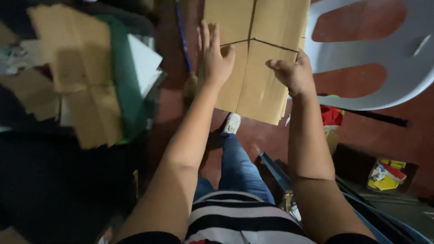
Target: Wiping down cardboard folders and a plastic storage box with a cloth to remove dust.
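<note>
At the far left a heap of loose cardboard pieces (77,77) is lying over something green, well apart from the hands; nearer the middle the left hand (212,58) is lying flat and open, fingers spread, against the left edge of a flattened cardboard sheet (260,68) held up in the air above the floor; the right hand (294,72) is pinching the sheet's right edge, thumb on the near face, the other fingers hidden behind; the sheet is looking light, stiff along its panels yet apt to fold at the creases, so the side edges seem the best hold; a white plastic chair (384,90) is standing just beside it on the right.
</note>
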